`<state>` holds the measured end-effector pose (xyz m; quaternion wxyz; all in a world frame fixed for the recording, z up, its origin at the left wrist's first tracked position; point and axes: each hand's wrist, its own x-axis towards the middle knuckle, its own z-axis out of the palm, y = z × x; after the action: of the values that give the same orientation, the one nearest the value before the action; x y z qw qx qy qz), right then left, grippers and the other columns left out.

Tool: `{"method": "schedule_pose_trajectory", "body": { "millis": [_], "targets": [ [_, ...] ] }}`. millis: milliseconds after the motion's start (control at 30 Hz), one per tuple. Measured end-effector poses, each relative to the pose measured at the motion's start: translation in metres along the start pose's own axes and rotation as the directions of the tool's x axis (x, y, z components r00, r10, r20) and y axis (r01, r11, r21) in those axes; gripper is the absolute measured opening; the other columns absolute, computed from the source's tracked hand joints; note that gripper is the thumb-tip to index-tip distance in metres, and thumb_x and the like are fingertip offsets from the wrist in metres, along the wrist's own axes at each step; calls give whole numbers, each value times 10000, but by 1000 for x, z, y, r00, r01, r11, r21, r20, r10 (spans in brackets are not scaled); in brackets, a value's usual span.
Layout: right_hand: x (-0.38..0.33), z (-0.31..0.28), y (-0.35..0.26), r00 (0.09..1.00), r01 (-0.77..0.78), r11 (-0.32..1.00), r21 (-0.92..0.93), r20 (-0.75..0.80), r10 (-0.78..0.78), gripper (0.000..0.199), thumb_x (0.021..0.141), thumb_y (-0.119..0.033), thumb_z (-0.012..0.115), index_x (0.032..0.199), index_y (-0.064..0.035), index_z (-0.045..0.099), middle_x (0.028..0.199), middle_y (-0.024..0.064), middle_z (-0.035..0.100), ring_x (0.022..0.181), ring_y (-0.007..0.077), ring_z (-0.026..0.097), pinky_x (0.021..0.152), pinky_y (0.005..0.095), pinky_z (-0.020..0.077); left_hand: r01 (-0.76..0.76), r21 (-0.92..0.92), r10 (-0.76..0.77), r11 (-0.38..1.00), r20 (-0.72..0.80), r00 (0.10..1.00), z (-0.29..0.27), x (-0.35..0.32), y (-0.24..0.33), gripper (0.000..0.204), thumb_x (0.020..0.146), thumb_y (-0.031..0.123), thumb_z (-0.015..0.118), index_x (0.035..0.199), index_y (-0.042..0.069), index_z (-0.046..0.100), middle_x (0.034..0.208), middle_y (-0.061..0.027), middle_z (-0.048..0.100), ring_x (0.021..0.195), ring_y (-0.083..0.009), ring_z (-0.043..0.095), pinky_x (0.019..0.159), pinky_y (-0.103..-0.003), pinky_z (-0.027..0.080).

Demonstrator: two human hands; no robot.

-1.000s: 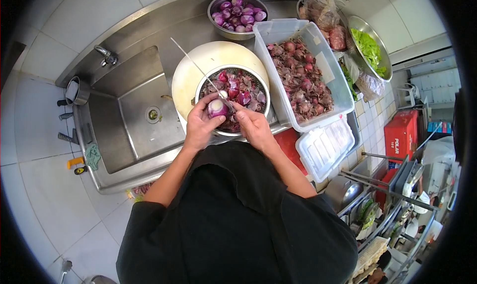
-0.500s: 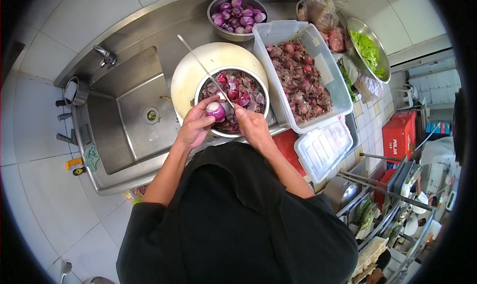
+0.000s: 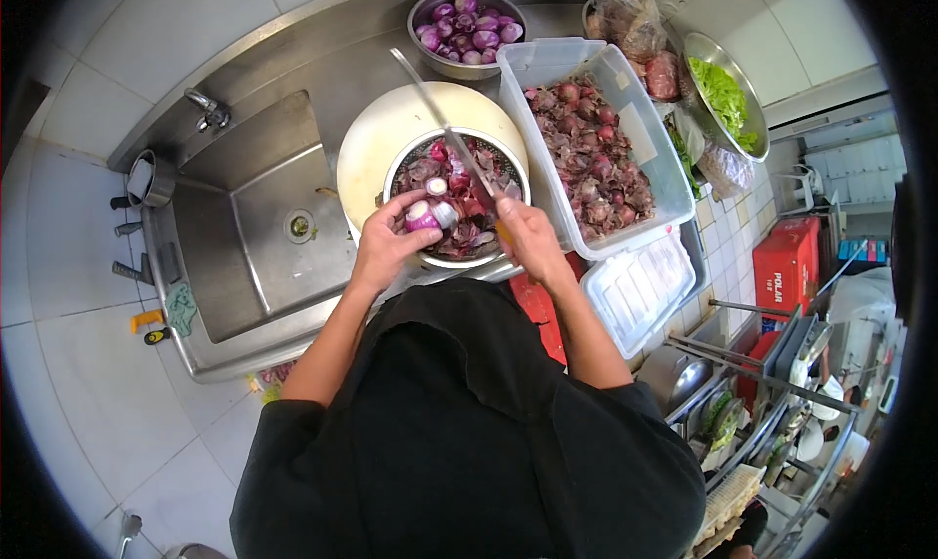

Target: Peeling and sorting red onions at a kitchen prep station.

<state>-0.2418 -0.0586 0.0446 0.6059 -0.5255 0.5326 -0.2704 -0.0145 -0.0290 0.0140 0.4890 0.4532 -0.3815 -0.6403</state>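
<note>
My left hand (image 3: 388,243) is closed round a partly peeled red onion (image 3: 422,217), purple with a pale cut end. In my right hand (image 3: 529,235) is a long knife (image 3: 437,107), its blade pointing up and to the left, away from the onion. Both hands are over the near side of a metal colander (image 3: 526,190) holding loose red onion skins (image 3: 472,229). A small cut onion end (image 3: 436,185) shows just above the held onion. The colander stands on a round, pale cutting board (image 3: 366,134).
At the back, a metal bowl (image 3: 415,41) holds peeled onions. Right of the colander, a clear plastic bin (image 3: 674,183) holds unpeeled onions; its lid (image 3: 640,290) lies nearer. A sink basin (image 3: 225,256) is at left. Leafy greens fill a bowl (image 3: 696,53) at far right.
My right hand has moved right with the knife, drawing the blade off the onion and turning its flat side into view. The left hand stays nearly in place, the onion slightly turned.
</note>
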Motion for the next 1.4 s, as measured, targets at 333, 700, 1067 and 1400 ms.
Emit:
{"method": "schedule_pose_trajectory", "body": {
  "millis": [333,700,1067,1400],
  "targets": [
    [-9,36,14,993,117,992,-54,37,-115,510,983,-363,551,1316,23,546,1164,177,668,1073,205,611,971,310,438,-58,201,76,978,-81,994,0,3,-14,510,785,-30,739,1261,-31,557,1199,-113,610,1064,-162,599,944,-298,493],
    [2,12,1,994,-30,994,106,-97,41,584,1000,-549,408,654,-87,498,524,5,444,435,114,415,411,263,320,93,-561,116,823,325,938,-17,-5,-7,642,782,101,656,1369,-54,448,1355,-239,509,1265,-377,506,1082,-457,410],
    [11,13,3,986,-113,994,-12,-122,111,547,1009,-481,429,1327,-50,543,560,21,467,452,107,451,419,259,364,-40,-253,27,967,-53,998,-39,5,-1,529,837,32,566,1347,-62,459,1287,-192,565,1143,-266,585,982,-408,485],
    [3,-14,9,988,-28,983,182,-145,55,539,1019,-419,449,1432,-73,459,617,-19,465,502,62,445,443,223,387,-104,-78,86,992,-202,976,-26,79,19,447,867,28,608,1294,-62,512,1147,-135,609,1022,-209,611,876,-331,530]
  ]
}}
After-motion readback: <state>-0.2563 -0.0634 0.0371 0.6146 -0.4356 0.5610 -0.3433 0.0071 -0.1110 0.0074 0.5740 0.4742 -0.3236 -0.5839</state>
